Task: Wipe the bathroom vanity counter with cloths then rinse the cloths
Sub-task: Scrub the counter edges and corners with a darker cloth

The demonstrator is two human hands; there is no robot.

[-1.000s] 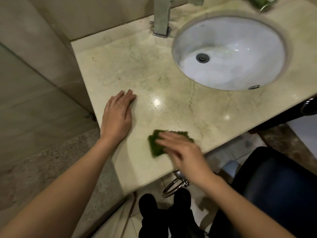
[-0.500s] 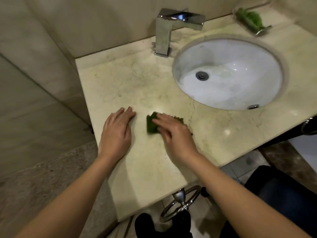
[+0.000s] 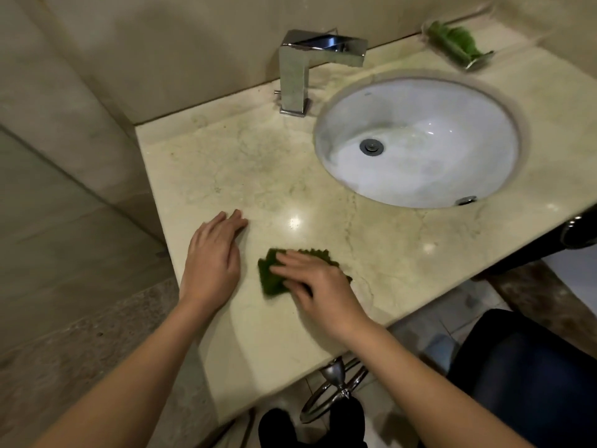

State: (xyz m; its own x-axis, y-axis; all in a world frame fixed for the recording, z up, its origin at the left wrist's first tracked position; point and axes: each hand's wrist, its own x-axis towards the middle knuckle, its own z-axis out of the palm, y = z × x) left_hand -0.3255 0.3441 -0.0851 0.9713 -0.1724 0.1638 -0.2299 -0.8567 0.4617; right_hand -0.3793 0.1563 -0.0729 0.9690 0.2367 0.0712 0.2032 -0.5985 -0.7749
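Note:
A dark green cloth (image 3: 272,277) lies flat on the beige marble vanity counter (image 3: 252,163), near its front edge and left of the sink. My right hand (image 3: 318,287) presses on the cloth with straight fingers and covers most of it. My left hand (image 3: 213,260) rests flat on the bare counter just left of the cloth, not touching it. A second green cloth (image 3: 454,40) sits on a small metal dish at the back right corner.
The round white sink basin (image 3: 452,176) is sunk into the counter at right, with a square chrome faucet (image 3: 300,69) behind its left side. Tiled walls close off the left and back. A chrome towel ring (image 3: 336,388) hangs under the front edge.
My right hand has slid the cloth back toward the counter's front edge after pushing it forward and left. My left hand has stayed flat in the same place.

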